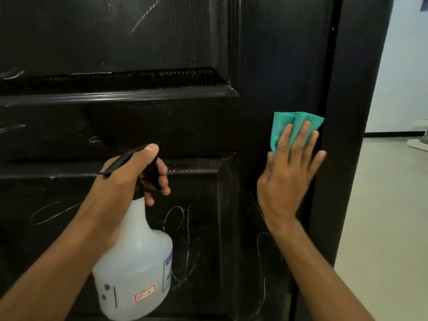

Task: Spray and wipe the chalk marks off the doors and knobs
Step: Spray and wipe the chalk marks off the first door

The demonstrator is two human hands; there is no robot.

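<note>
Cloth [292,126] under R hand [287,179] fingers [301,140], flat on door [266,66].

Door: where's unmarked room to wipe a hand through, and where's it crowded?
Free: the door stile above the cloth, and the dark rail between bottle hand and cloth. Crowded: chalk loops on the lower panel between both arms; scratches upper left.

Daylight enters from the bright room right of the door [162,126], leaving its black panels dim with faint sheen on the mouldings. The right hand [287,179] shows motion blur; straight edges bow outward.
</note>
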